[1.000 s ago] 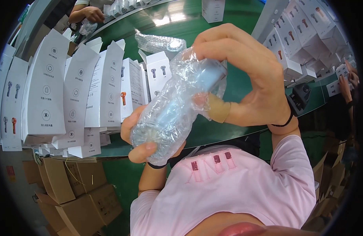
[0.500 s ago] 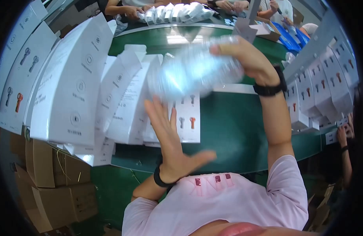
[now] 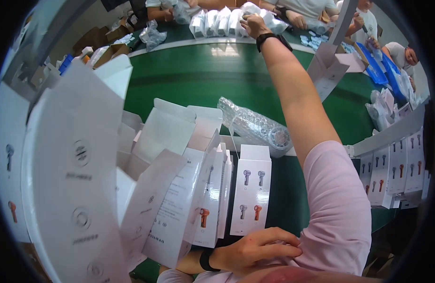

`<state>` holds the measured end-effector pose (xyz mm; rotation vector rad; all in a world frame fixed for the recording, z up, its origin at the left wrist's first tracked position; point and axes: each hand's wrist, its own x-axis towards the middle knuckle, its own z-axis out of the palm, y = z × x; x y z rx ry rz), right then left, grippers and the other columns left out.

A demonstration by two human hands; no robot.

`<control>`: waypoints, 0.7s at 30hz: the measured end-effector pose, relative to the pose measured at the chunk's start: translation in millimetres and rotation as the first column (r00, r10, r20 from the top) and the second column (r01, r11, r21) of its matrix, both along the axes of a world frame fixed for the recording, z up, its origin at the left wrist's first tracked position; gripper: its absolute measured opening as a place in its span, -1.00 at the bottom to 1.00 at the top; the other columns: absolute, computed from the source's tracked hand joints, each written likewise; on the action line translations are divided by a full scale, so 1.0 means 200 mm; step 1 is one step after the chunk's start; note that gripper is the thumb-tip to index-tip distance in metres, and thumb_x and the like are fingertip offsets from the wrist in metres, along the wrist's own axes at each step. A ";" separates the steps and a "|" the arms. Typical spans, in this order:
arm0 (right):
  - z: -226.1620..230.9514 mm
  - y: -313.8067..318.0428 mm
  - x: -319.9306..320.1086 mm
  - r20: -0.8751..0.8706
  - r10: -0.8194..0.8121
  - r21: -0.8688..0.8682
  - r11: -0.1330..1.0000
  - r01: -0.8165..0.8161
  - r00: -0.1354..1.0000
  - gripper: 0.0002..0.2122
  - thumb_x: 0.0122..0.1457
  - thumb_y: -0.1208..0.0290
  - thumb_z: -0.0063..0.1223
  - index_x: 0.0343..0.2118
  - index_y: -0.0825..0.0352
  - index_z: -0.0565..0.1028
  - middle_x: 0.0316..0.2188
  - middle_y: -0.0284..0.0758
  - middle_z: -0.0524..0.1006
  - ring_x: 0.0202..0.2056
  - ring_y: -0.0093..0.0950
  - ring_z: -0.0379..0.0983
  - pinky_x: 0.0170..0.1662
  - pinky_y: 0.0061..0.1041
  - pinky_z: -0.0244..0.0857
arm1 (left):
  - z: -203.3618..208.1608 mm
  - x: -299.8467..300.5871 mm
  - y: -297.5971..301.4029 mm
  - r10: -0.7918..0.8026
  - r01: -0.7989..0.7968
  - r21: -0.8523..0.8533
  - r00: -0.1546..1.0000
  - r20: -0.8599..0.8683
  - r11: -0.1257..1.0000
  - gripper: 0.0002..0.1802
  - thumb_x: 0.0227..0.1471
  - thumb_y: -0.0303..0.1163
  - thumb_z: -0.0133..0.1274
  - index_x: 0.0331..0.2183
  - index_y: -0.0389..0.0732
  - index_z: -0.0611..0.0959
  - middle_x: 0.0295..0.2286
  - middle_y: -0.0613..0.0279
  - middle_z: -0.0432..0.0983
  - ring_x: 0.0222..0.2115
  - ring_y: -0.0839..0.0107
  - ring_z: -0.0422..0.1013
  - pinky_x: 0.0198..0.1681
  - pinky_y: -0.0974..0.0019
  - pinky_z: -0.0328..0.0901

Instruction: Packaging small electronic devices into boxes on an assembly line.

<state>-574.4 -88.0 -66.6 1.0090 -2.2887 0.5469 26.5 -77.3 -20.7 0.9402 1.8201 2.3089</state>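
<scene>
My right hand [image 3: 255, 26] reaches far across the green belt to a row of bubble-wrapped packages [image 3: 221, 22]. Its fingers are curled against one at the row's right part; the fingertips are partly hidden. Close to my chest is my left hand [image 3: 255, 247], empty, with its fingers stretched toward my right sleeve. Just beyond it a white printed box [image 3: 251, 193] with fan pictures lies on the near surface. A bubble-wrapped handheld fan [image 3: 255, 125] rests slantwise behind that box, beside my right forearm. Several white boxes with raised flaps [image 3: 168, 129] stand to the left.
A pale rail [image 3: 293, 152] borders the green belt [image 3: 179, 70]. More printed boxes [image 3: 392, 165] stand on the right, near a grey post [image 3: 342, 23]. Across the belt, other people's hands [image 3: 297, 20] are at work beside blue trays [image 3: 375, 66].
My right hand has let go of the wrapped fan, which now lies by the rail, and has stretched to the far row. My left hand has drawn back to my chest. The view has shifted.
</scene>
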 end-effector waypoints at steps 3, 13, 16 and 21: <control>-0.02 0.07 0.03 -0.061 -0.009 0.181 0.983 0.020 0.998 -0.72 0.07 0.36 0.23 -0.21 0.44 0.57 -0.33 -0.11 0.62 -0.22 -0.16 0.56 -0.14 -0.34 0.43 | 0.04 -0.03 0.02 -0.029 0.029 -0.008 1.000 0.006 1.000 -0.56 0.04 -0.40 0.17 -0.02 -0.30 0.54 -0.07 -0.06 0.43 -0.09 0.06 0.43 -0.02 0.16 0.33; 0.39 0.33 1.50 0.664 -0.174 0.414 0.895 -0.164 0.727 -0.47 -0.02 0.14 0.26 -0.05 0.44 0.49 -0.24 0.02 0.58 -0.19 -0.10 0.53 -0.13 -0.28 0.40 | 0.08 0.00 0.02 -0.128 0.151 0.077 0.962 -0.242 0.986 -0.67 -0.04 -0.48 0.22 -0.18 -0.38 0.64 -0.22 -0.01 0.52 -0.25 0.11 0.47 -0.20 0.15 0.38; 0.26 0.43 1.56 0.710 -0.011 0.368 0.859 -0.357 0.704 -0.39 -0.09 0.16 0.21 0.01 0.45 0.44 -0.22 0.07 0.56 -0.18 -0.08 0.52 -0.11 -0.24 0.38 | 0.08 -0.01 0.04 -0.120 0.136 0.049 0.965 -0.235 0.990 -0.65 -0.07 -0.50 0.21 -0.18 -0.42 0.63 -0.24 -0.04 0.54 -0.26 0.12 0.48 -0.19 0.18 0.38; 0.27 0.74 1.65 0.615 -0.021 0.330 0.915 -0.233 0.788 -0.64 -0.15 0.28 0.17 -0.32 0.47 0.56 -0.49 -0.01 0.58 -0.42 -0.14 0.56 -0.29 -0.24 0.43 | 0.13 0.05 0.03 -0.029 -0.009 -0.129 0.955 -0.295 0.992 -0.55 -0.13 -0.47 0.25 -0.13 -0.42 0.60 -0.21 -0.07 0.54 -0.19 0.05 0.47 -0.08 0.15 0.35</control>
